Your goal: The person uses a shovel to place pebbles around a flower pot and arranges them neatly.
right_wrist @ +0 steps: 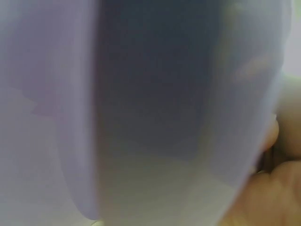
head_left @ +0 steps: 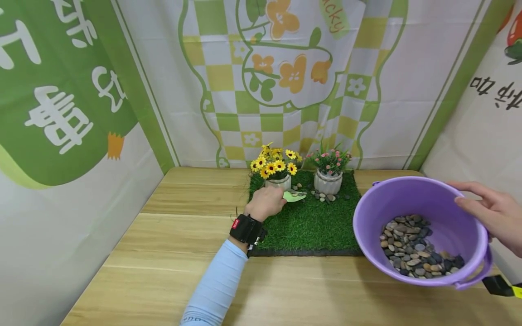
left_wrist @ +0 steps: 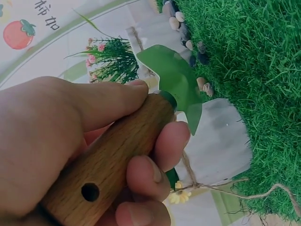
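Note:
My left hand (head_left: 266, 202) grips the wooden handle (left_wrist: 124, 141) of a small trowel, fingers curled round it. The trowel's green blade (head_left: 292, 197) is low over the artificial grass mat (head_left: 314, 228), with a few pebbles at it in the head view. Just behind the hand stands a white pot (head_left: 278, 182) of yellow flowers. At the right, my right hand (head_left: 495, 210) holds a purple bucket (head_left: 369, 222) by its rim, tilted so that its inside faces me. Many grey and brown pebbles (head_left: 412, 249) lie in the bucket. The right wrist view is mostly filled by blurred purple bucket wall (right_wrist: 37, 141).
A second white pot (head_left: 327, 183) with pink flowers stands on the mat's back right. Loose pebbles (head_left: 324, 197) lie before it. The mat rests on a wooden table (head_left: 171, 235), and printed cloth curtains (head_left: 151, 59) hang behind and at both sides.

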Available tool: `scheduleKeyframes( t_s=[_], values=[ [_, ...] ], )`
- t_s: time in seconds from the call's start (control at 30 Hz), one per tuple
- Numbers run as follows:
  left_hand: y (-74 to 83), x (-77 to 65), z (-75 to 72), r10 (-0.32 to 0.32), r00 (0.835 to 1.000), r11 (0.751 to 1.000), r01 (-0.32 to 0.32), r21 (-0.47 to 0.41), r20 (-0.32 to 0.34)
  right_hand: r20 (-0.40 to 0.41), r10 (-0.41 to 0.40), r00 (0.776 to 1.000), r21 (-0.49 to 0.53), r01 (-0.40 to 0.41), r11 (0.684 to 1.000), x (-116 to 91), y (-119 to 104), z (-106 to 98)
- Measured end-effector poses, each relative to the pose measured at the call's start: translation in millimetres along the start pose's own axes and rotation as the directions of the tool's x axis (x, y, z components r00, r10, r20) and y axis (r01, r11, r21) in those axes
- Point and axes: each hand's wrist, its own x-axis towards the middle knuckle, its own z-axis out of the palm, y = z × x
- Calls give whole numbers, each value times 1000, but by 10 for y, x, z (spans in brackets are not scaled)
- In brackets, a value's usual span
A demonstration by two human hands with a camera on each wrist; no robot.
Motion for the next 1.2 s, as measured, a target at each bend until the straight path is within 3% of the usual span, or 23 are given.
scheduleKeyframes(
  t_s=[0.43,0.63,0.87,1.2],
  values=[
    [-89,-43,95,-13,1000,1000,14,-14,27,3,3,1000,-1,-3,1000,13,35,18],
    [-122,-47,74,-22,999,1000,23,-13,38,5,-50,999,73,49,996,15,32,21],
    [-162,-105,56,-35,998,999,36,-11,50,-5,-21,1000,31,21,999,13,14,36],
    [-185,-247,-63,-94,993,995,92,35,69,12,-30,999,56,29,998,26,4,37]
  ],
)
